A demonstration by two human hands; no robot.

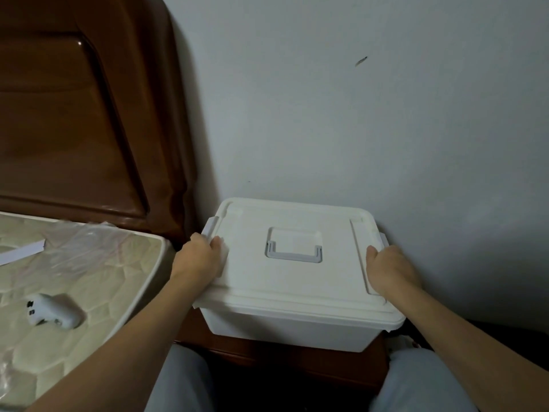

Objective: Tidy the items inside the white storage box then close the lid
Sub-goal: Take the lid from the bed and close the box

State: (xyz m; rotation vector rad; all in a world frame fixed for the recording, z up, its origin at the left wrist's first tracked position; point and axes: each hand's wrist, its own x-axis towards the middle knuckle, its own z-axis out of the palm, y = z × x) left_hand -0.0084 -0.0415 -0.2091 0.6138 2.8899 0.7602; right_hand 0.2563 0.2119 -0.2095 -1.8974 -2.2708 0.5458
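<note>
Grey-trousered knees (pixel 184 382) sit nearest, before a dark wooden nightstand (pixel 267 356) against a pale wall (pixel 356 114). White storage box (pixel 285 325) rests on it, lid (pixel 297 281) on, grey handle (pixel 294 252) flat. Left hand (pixel 202 258) curls over the left lid edge by a latch (pixel 212 227); right hand (pixel 389 269) grips the right edge. No readable writing. Mattress (pixel 89 281) at left carries a white controller (pixel 55 310); carved headboard (pixel 74 114) behind.

Left grip (pixel 202 257) and right grip (pixel 389 270) curl inward (forearms extended).
</note>
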